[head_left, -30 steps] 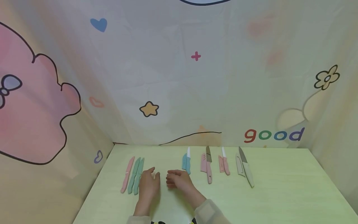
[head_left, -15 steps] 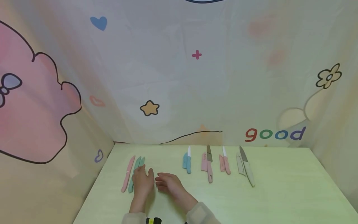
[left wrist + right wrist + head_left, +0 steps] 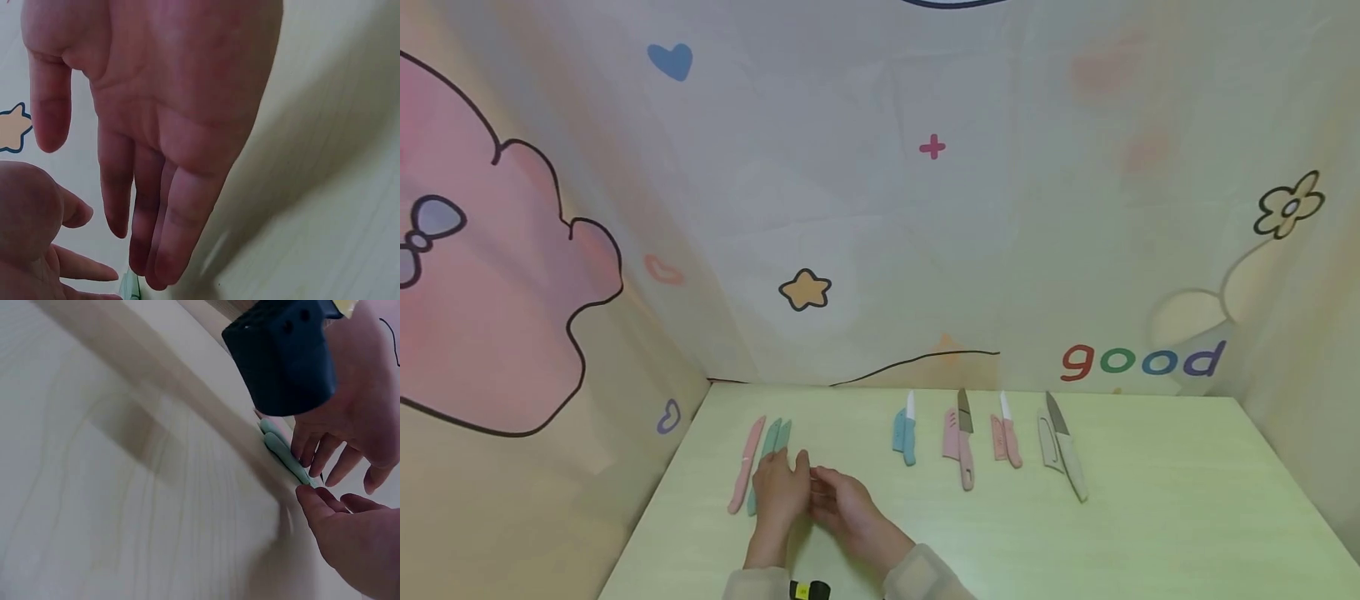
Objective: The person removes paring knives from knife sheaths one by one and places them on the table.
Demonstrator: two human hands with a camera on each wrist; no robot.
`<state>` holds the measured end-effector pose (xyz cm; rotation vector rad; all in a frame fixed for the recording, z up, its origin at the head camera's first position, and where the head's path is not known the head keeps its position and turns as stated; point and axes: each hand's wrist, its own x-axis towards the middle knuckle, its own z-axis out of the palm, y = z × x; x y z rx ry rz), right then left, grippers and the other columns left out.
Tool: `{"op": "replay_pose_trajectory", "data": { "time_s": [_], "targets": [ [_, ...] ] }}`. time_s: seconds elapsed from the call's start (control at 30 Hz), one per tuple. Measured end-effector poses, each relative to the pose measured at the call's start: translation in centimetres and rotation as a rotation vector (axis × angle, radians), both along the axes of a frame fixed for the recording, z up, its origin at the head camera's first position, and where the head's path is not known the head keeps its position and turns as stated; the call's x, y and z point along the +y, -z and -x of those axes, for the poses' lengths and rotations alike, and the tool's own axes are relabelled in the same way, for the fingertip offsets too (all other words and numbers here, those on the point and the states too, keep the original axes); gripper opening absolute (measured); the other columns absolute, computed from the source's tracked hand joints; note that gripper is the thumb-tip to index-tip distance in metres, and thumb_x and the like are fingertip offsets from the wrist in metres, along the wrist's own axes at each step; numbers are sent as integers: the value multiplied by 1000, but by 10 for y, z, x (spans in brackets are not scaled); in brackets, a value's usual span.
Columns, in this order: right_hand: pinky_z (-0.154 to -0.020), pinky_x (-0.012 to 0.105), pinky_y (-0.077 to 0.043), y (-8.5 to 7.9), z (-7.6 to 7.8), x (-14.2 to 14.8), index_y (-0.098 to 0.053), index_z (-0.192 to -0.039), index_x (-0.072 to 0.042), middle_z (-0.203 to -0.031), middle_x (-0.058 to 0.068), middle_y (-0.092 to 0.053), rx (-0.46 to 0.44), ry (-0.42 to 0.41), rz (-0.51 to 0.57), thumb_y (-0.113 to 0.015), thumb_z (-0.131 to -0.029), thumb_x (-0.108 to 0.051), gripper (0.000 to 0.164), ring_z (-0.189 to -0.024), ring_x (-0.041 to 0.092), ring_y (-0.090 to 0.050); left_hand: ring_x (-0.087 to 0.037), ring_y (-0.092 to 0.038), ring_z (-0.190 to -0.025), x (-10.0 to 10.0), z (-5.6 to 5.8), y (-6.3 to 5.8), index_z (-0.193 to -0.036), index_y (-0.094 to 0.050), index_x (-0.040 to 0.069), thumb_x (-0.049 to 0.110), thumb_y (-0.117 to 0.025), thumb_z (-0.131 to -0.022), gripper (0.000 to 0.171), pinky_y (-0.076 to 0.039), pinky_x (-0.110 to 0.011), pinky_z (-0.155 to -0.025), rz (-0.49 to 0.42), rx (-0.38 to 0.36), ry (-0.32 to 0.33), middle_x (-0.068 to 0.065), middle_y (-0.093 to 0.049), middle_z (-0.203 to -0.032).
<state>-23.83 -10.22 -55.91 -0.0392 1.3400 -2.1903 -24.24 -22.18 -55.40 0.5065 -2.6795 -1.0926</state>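
My left hand (image 3: 781, 492) hovers low over the right one of two green sheathed knives, hiding much of its handle; the left green knife (image 3: 770, 439) shows more of itself. In the left wrist view that hand's fingers (image 3: 181, 219) reach out nearly straight, nothing in the palm. Close on its right is my right hand (image 3: 852, 510), its fingers loosely bent around nothing. The right wrist view has the green handles (image 3: 281, 450) just by both hands' fingertips; contact cannot be told. A pink knife (image 3: 747, 467) lies left of the green pair.
To the right lie knives beside their sheaths: a blue-handled knife (image 3: 910, 442), a mauve one (image 3: 966, 454), a pink one (image 3: 1011, 442) and a large white-handled one (image 3: 1070, 458). A printed cloth (image 3: 865, 208) backs the pale table (image 3: 1150, 500).
Both hands have shifted left. The left hand has come from beside the green knives to over the right one; the right hand has followed and now sits close against it. The knives have not moved.
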Motion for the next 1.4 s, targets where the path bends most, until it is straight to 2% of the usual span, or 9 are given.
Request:
{"op": "replay_pose_trajectory", "data": {
  "time_s": [0.3,0.5,0.8,1.07,1.27,1.4],
  "targets": [
    [-100,46,-44,0,-1,-3,-57,-122,5,-105,6,-66,4,-18,34,-46,-100,-28,41,-98,20,-58,-52,-32,-124,2,3,-1,-125,-50,-19,28,-43,-100,54,-27,-64,-108,20,-23,22,-39,-45,-132],
    [-101,44,-44,2,0,-4,-55,-124,4,-110,7,-65,2,-36,35,-43,-102,-33,45,-100,20,-58,-51,-36,-122,3,3,-2,-128,-49,-16,31,-44,-100,55,-31,-63,-106,-28,-36,16,-35,-48,-132],
    [-109,52,-37,7,1,-6,-49,-132,7,-129,19,-58,12,-61,26,-41,-103,-34,51,-114,26,-54,-47,-37,-125,-1,3,-6,-133,-45,-14,34,-47,-98,60,-35,-61,-106,-116,-62,-1,-32,-46,-137],
    [-107,51,-40,10,0,-11,-50,-131,8,-126,17,-60,13,-62,-4,-41,-102,-34,52,-109,24,-56,-46,-36,-126,-4,0,-5,-135,-44,-12,34,-42,-100,58,-34,-61,-107,-167,-96,-19,-32,-44,-138],
    [-104,49,-43,9,0,-11,-50,-130,10,-120,16,-63,1,-58,-17,-42,-102,-32,51,-105,23,-58,-45,-39,-124,-6,-2,-5,-134,-45,-12,25,-46,-98,52,-37,-61,-104,-150,-82,-18,-32,-47,-135],
    [-103,50,-45,10,1,-12,-49,-130,11,-120,17,-63,11,-62,-29,-41,-103,-32,52,-104,24,-58,-45,-46,-118,-9,-2,-5,-132,-48,-11,18,-51,-95,47,-43,-60,-98,-99,-71,-26,-30,-54,-129]
  ]
}}
